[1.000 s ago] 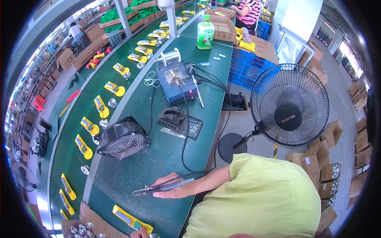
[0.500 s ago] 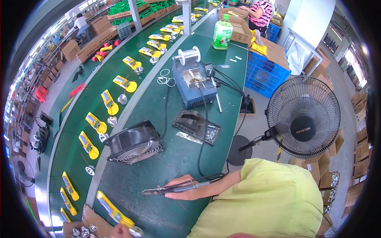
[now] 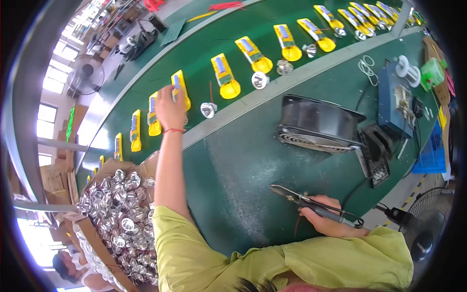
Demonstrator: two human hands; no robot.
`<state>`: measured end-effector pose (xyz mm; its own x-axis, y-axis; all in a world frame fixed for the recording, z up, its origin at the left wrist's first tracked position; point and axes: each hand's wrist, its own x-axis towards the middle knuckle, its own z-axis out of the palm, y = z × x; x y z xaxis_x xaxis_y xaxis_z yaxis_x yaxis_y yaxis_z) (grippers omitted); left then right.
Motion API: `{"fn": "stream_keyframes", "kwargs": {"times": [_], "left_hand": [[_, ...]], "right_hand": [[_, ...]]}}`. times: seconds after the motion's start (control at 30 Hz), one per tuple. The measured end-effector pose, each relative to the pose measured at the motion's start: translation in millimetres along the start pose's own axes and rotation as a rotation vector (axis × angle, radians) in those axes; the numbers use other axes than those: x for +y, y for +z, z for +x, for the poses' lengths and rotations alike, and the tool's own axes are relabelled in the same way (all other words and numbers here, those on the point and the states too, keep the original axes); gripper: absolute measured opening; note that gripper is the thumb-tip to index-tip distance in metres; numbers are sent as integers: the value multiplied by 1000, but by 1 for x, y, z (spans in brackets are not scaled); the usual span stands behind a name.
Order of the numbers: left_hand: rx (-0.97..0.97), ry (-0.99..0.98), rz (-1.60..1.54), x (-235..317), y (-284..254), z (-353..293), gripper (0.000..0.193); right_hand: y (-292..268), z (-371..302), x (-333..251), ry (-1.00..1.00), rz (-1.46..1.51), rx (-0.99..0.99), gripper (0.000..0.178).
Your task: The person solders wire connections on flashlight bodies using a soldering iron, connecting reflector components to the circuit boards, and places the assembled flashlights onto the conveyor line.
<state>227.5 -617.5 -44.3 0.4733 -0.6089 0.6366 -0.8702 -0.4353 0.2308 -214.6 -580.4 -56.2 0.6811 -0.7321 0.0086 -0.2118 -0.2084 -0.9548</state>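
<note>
My left hand reaches over the green conveyor belt, its fingers closed around a yellow flashlight housing; the fingertips are partly hidden. More yellow housings, such as this one, lie in a row along the belt. Several have a silver reflector beside them. Above the green bench, my right hand is wrapped around a soldering iron with a grey handle and a black cable, along with pointed-nose pliers. A thin red wire shows just below that hand.
A cardboard box heaped with silver reflectors stands at the left. A black box fan, a dark iron stand and a blue soldering unit occupy the bench's right side. A metal rail borders the belt. A floor fan stands at right.
My view has swung to the left. My left hand has moved from the bench's near left, with a yellow housing, out over the belt. The right hand keeps the same tools.
</note>
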Motion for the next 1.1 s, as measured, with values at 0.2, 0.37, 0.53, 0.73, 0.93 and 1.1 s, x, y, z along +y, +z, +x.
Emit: {"fn": "stream_keyframes", "kwargs": {"times": [0.2, 0.37, 0.53, 0.73, 0.93, 1.1], "left_hand": [[-386, -216, -192, 65, 13, -11, 62], [-274, -213, -425, 56, 14, -40, 39], [-317, -397, -804, 49, -2, -46, 19], [-326, -456, -931, 81, -97, -88, 17], [-416, -732, -984, 107, -209, -200, 17], [-620, -1109, -937, 124, -238, -282, 15]], "right_hand": [[0, 5, -4, 59, 8, -106, 22], [1, -1, -3, 71, 15, -81, 22], [6, -2, -21, 187, 85, -112, 17], [22, -16, 22, -63, 193, 156, 20], [21, -21, 2, -46, 295, 177, 21], [28, -33, -13, -52, 350, 22, 23]]}}
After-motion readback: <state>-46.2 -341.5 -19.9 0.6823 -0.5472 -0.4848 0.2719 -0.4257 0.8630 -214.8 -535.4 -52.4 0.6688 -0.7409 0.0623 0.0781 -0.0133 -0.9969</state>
